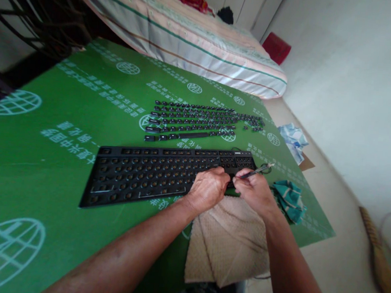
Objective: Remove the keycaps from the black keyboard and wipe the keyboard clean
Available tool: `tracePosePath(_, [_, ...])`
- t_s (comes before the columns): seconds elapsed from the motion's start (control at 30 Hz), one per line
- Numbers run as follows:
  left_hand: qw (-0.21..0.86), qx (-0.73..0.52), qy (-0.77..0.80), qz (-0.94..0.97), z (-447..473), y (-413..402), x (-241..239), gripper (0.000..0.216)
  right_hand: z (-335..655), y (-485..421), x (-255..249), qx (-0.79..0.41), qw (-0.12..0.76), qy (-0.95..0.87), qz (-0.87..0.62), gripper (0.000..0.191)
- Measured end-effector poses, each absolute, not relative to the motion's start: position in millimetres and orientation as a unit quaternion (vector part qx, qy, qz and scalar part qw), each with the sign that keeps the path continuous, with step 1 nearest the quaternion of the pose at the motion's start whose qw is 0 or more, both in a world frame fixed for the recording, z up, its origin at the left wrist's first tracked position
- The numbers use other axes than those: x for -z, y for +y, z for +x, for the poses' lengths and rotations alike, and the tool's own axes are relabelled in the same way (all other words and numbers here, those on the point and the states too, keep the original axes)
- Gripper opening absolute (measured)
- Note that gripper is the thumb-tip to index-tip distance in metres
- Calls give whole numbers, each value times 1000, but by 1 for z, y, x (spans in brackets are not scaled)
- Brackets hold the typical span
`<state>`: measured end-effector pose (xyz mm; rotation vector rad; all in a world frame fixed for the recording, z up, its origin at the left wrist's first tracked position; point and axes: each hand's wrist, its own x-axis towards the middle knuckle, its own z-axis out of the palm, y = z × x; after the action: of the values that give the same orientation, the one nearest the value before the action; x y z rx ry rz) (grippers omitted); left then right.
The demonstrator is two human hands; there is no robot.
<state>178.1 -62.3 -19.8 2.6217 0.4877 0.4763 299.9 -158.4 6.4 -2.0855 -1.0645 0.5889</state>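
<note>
- Nearest: tan cloth, creased, between the two forearms, upper end close to the keyboard's near edge.
- Left hand: back up, over the right part of the keyboard. Fingers curled; tips hidden, can't tell if they pinch anything.
- Right hand: just beside the left, fingertips of both close together. Fingers closed around a thin pen-like tool, its far end angled up and to the right. Can't tell if the tips pinch something else too.
- Keyboard: black, lying on the green bench, slanted, left end nearer the camera. Keycaps off across the visible main block, sockets exposed. Part of the right side covered by the hands.
- Teal cloth: bunched up, right of the right hand, near the bench's right edge.
- Loose keycaps: beyond the keyboard, set out in rows; long bar in the nearest row. Right-hand cluster is less regular.
- Floor to the right: crumpled pale-blue and white item.
- Farthest: bed with striped cover, red object by its right end.
</note>
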Motion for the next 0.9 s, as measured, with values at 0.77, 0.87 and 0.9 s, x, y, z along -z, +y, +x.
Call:
tracePosePath(0.77, [256,-186,160,935,178,-60,25,12,299,-156,1,-244,335,-425,-804,12])
tracePosePath(0.87, [288,-193,146,927,177,-58,24,8,298,-157,0,-245,333,-432,-801,13])
tracePosePath(0.9, [288,-192,147,927,177,-58,24,7,298,-157,0,-242,330,-434,-802,13])
